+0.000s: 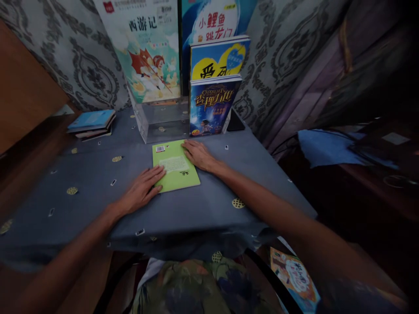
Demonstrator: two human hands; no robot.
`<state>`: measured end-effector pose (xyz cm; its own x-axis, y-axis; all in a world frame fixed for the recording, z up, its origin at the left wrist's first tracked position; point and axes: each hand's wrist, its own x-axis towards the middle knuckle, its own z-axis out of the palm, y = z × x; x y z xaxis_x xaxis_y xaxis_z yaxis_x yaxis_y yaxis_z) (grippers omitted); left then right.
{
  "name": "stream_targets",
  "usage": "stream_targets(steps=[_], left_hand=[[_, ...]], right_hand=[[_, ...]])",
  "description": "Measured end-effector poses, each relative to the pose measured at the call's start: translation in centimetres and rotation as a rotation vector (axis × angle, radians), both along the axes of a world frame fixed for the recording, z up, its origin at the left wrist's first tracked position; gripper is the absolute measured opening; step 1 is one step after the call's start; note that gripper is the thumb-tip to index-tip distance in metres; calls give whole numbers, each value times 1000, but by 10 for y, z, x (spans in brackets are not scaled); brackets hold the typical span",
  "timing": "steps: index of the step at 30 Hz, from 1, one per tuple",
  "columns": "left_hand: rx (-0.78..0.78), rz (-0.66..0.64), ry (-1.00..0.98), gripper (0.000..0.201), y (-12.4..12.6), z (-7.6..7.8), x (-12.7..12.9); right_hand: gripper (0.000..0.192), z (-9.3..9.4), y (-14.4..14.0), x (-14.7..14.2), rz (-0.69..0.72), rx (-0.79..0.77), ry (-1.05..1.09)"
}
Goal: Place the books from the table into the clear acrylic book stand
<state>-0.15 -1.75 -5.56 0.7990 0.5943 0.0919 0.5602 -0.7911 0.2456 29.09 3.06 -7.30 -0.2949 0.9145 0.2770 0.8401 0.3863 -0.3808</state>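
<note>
A thin lime-green book (178, 174) lies flat on the cloth-covered table, its barcode at the upper left. My left hand (144, 185) rests on the book's left edge, fingers stretched out over the cover. On the upper right edge lies my right hand (199, 155), also flat with its fingers extended. Neither hand is wrapped around the book. Just behind it stands a clear plastic book stand (163, 126). In its right part is a dark blue book (211, 107), with a blue and yellow book (218, 56) behind it.
A tall picture book (153, 56) stands at the back left, a teal one (216, 17) beside it. A small book stack (91, 122) lies at the table's left. The patterned tablecloth (81, 209) hangs over the front edge. Another book (294, 279) is below, lower right.
</note>
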Motion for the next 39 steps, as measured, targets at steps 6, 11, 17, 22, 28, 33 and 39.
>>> stream_targets(steps=[6, 11, 17, 22, 28, 33, 39], left_hand=[[0, -21, -34, 49, -25, -1, -3], [11, 1, -51, 45, -26, 0, -1], [97, -16, -34, 41, -32, 0, -1], [211, -35, -10, 41, -30, 4, 15], [287, -24, 43, 54, -14, 2, 42], [328, -44, 34, 53, -10, -10, 43], [397, -57, -7, 54, -6, -16, 41]], right_hand=[[52, -2, -35, -8, 112, -40, -72], [59, 1, -85, -22, 317, -38, -114], [58, 6, -107, -32, 394, -42, -107], [58, 9, -109, -26, 381, -56, -27], [69, 20, -105, -19, 359, -86, 85], [55, 24, -60, -26, 226, -110, 51], [57, 19, -2, -16, 43, -130, -48]])
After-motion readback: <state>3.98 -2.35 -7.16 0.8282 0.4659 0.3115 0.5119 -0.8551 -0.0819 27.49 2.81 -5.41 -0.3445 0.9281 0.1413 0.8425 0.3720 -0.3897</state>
